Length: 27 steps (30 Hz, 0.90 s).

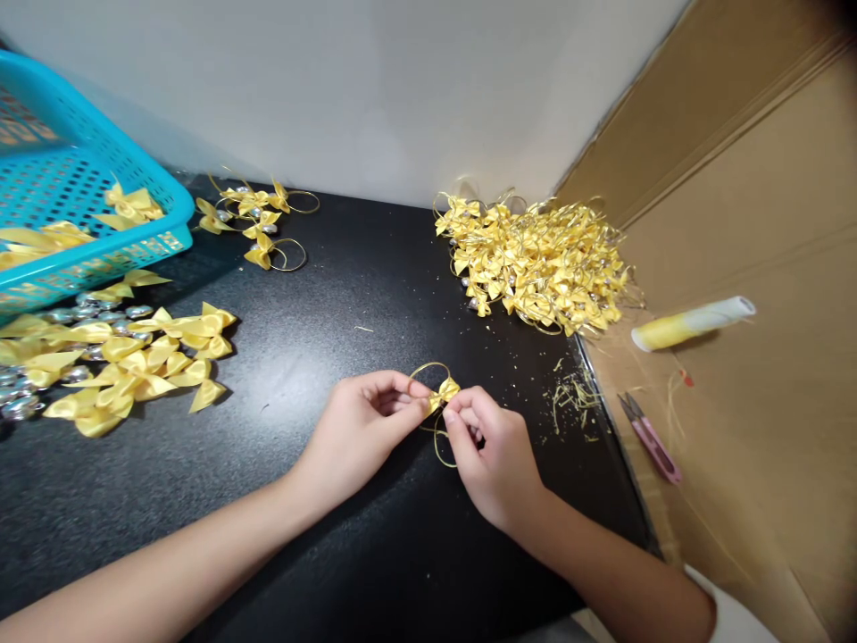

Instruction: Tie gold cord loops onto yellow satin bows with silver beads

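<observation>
Pinching a small yellow ribbon bow [443,391] between them, the left hand [358,429] and the right hand [494,460] are seen low over the black bench [348,295], near its front edge, with both forearms reaching in from the bottom of the view. The fingers [408,393] of the left hand are closed on the bow's left side, and those of the right hand are closed on its right side; a thin gold cord loop [428,366] is attached to the bow, with one loop rising above it and another hanging below between the hands. Just right of the right hand, gold cord scraps [572,397] are scattered at the bench's edge, and pink snips [649,438] are laid on the cardboard sheet [769,429] beside them. To the left, a loose spread of plain yellow bows [140,362] is laid out, with silver beads [20,402] mixed in at the far left. Farther right, a yellow and white roll [693,323] lies on the cardboard. Farther back, a large heap of finished bows with cords [542,263] is piled against the wall, a few more corded bows [258,223] are placed at the back left, and a blue basket [100,179] holding yellow ribbon is tilted at the far left corner.
</observation>
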Each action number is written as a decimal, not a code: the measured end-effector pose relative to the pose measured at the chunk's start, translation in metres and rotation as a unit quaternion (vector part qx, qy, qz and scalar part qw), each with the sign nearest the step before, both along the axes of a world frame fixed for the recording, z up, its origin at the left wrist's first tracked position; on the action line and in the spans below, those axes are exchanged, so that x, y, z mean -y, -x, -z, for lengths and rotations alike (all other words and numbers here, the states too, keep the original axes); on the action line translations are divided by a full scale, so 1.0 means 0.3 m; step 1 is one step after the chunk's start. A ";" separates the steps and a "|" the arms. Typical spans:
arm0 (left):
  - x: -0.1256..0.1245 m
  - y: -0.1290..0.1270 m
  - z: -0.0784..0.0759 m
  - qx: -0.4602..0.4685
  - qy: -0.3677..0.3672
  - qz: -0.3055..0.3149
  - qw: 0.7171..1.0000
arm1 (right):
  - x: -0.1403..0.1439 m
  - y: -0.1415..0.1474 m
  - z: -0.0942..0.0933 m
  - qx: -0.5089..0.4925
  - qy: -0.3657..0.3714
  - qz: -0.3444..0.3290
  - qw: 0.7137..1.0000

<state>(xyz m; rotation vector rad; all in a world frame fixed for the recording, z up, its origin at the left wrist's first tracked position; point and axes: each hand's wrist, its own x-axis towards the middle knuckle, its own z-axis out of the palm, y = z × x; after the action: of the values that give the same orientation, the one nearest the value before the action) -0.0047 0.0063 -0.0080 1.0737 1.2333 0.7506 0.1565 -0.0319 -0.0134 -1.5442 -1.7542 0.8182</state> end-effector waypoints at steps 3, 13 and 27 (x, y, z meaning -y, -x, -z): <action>0.000 -0.002 0.001 0.002 0.001 -0.001 1.000 | 0.003 0.003 0.002 -0.002 0.003 0.001 1.000; 0.009 -0.002 0.002 0.002 -0.008 -0.003 1.000 | 0.002 0.005 0.000 -0.005 0.015 -0.003 1.000; 0.018 -0.006 0.022 -0.005 -0.058 -0.004 0.998 | -0.004 0.004 -0.001 -0.023 0.008 0.000 1.000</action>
<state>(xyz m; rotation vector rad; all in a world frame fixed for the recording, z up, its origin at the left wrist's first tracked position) -0.0029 0.0010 -0.0147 1.1683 1.2152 0.8317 0.1552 -0.0308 -0.0132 -1.5230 -1.7181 0.8639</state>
